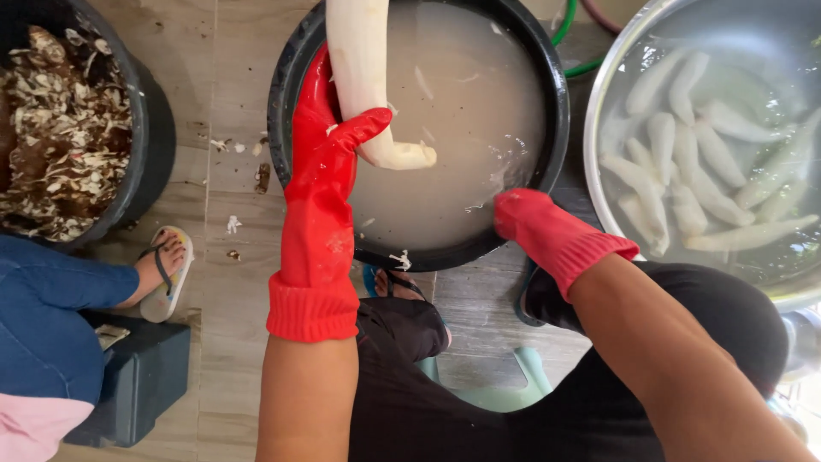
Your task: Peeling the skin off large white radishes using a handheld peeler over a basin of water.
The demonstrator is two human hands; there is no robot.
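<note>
My left hand [329, 141], in a red rubber glove, grips a long peeled white root [359, 60] and holds it upright over a black basin [286, 81] of cloudy water. The root's lower end curves to the right just above the water. My right hand [539, 227], also red-gloved, reaches down into the murky water at the basin's near right rim; its fingers are hidden under the surface.
A large metal bowl [611, 64] at the right holds several peeled white roots in clear water. A black tub [154, 128] of brown peelings stands at the left. Another person's leg in blue and sandalled foot [167, 265] are at the lower left, by a dark box [141, 376].
</note>
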